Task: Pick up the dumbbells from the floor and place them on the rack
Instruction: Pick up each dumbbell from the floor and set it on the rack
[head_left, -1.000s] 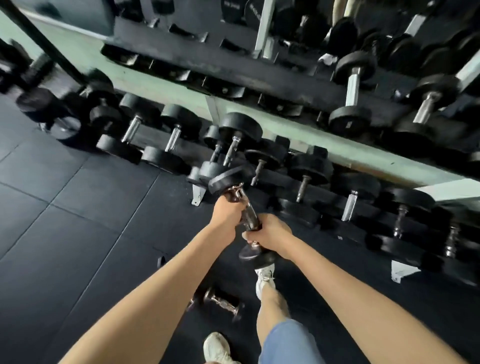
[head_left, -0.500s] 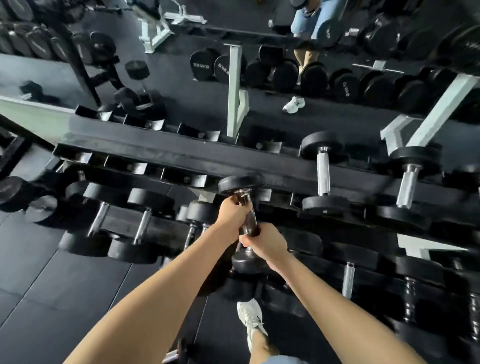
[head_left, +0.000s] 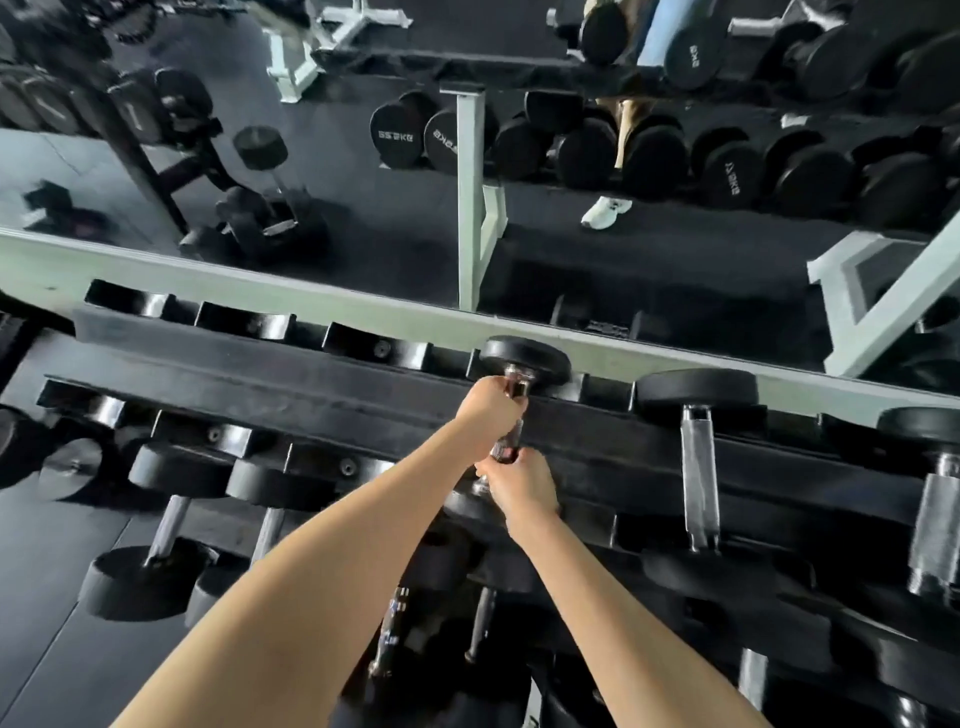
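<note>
Both hands grip the chrome handle of a black dumbbell (head_left: 524, 358) held over the top tier of the black rack (head_left: 291, 382). My left hand (head_left: 488, 402) holds the handle's far end, just below the far head, which sits at the rack's back cradles. My right hand (head_left: 519, 488) holds the near end and hides most of the near head. The dumbbell lies front to back across the tier, just left of another racked dumbbell (head_left: 698, 467). Whether it rests on the rack or hangs just above it is unclear.
Several empty cradles (head_left: 244, 325) line the top tier to the left. Dumbbells fill the lower tier (head_left: 156, 551) and the right end (head_left: 935, 499). A mirror (head_left: 363, 208) behind the rack reflects more racks, floor and a person's shoe.
The dumbbell rose from knee height near the lower tier up to the top tier and moved away from me. Both hands stayed on its handle; the view tilted up.
</note>
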